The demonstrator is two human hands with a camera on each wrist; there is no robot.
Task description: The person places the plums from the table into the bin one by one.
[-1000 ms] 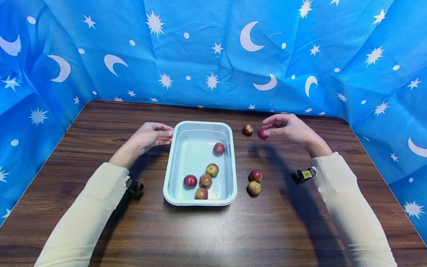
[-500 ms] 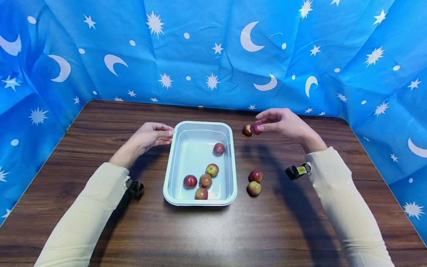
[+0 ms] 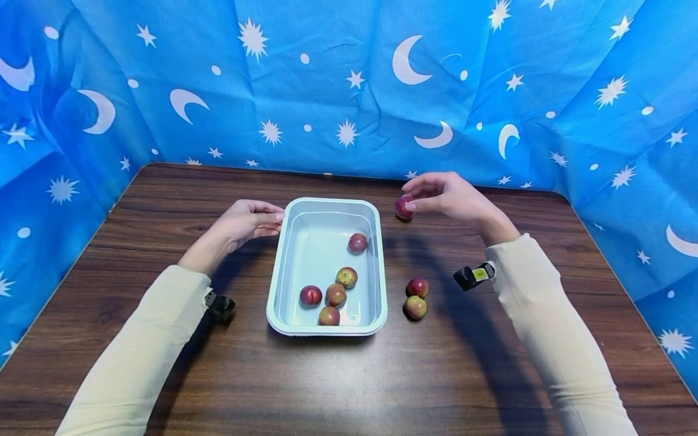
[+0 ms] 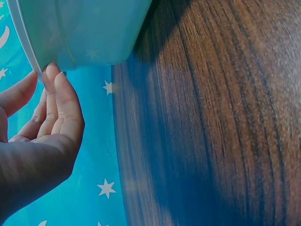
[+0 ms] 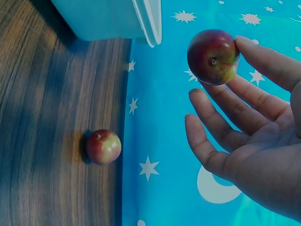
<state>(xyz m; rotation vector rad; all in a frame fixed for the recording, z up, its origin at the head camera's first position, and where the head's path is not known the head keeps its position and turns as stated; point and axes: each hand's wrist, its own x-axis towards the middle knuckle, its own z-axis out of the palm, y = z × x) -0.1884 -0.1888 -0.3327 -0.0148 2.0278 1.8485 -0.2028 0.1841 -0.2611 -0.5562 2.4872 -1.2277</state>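
A pale plastic tray (image 3: 275, 272) stands on the table, with several reddish plums inside, among them a lone plum (image 3: 357, 243) toward the right wall. At its far left corner my left hand (image 3: 245, 223) pinches the rim between thumb and fingertips. My right hand (image 3: 449, 200) holds a dark red plum (image 5: 214, 57) by thumb and fingertips, right of the tray's far end and raised above the table. Below it a red and yellow plum (image 5: 103, 147) lies on the wood; the held one covers it in the head view.
Right of the tray, a red plum (image 3: 417, 287) and a yellowish plum (image 3: 416, 308) lie against each other on the dark wooden table (image 3: 338, 387). A blue curtain (image 3: 327, 79) with moons and stars hangs along the back and sides.
My right hand has carried the dark red plum leftward, so it now overlaps the plum lying on the table. My left hand and the tray have stayed put.
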